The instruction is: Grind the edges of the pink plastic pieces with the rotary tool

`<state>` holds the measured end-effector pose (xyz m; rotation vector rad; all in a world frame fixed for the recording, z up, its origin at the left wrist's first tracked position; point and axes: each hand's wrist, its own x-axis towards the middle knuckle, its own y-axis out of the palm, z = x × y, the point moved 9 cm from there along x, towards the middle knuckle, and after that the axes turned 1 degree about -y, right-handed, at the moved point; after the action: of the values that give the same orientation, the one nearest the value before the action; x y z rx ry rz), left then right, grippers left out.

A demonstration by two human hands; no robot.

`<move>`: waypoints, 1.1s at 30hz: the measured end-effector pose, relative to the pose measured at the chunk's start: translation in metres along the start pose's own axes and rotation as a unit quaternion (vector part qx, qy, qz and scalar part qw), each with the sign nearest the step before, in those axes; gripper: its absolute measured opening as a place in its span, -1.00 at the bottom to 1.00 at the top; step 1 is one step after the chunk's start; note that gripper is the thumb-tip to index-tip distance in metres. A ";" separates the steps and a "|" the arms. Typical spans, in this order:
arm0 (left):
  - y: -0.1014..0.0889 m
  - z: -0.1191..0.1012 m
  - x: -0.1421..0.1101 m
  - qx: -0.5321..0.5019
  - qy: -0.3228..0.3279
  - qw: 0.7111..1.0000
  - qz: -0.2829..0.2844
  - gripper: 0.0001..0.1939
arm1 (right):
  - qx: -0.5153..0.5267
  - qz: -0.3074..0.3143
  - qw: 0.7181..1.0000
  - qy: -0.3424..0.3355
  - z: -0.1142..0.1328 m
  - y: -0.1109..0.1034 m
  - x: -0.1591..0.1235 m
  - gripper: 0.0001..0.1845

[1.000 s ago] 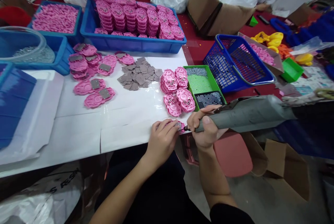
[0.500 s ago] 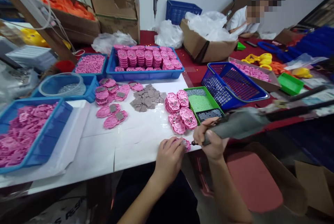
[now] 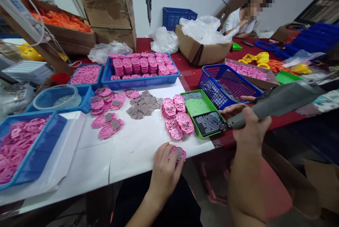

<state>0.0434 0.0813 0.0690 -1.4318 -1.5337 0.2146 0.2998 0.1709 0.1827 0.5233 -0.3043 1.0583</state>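
My left hand [image 3: 165, 167] lies with closed fingers on a pink plastic part [image 3: 182, 157] at the table's front edge, a grey plate [image 3: 179, 154] showing on it. In my right hand [image 3: 249, 128] is a grey electric screwdriver [image 3: 278, 103], held slanting down to the left. Its tip is by the black perforated screw tray [image 3: 208, 123], which sits in a green tray [image 3: 202, 100]; contact cannot be made out. Stacks of pink parts with screws [image 3: 174, 128] stand left of that tray. A pile of thin grey plates [image 3: 144, 105] lies farther left.
Pink parts with plates [image 3: 111, 129] lie left of the pile. Blue bins [image 3: 59, 133] of pink pieces line the left and back. A blue basket [image 3: 206, 82] stands behind the green tray. Another screwdriver [image 3: 148, 6] hangs at the back; a person [image 3: 239, 22] sits far right.
My right hand has moved the screwdriver from the pink part up and right to the black screw tray. The left hand stays on the part. The whole view has shifted slightly.
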 end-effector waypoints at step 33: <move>0.013 0.007 -0.003 -0.171 0.004 0.980 0.102 -0.82 | -0.001 0.011 0.998 0.062 -0.057 0.015 -0.007 -0.78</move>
<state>0.0462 0.0854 0.0549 -1.8620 -1.4653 0.0686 0.2827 0.2027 0.1352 0.4507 -0.2025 1.1073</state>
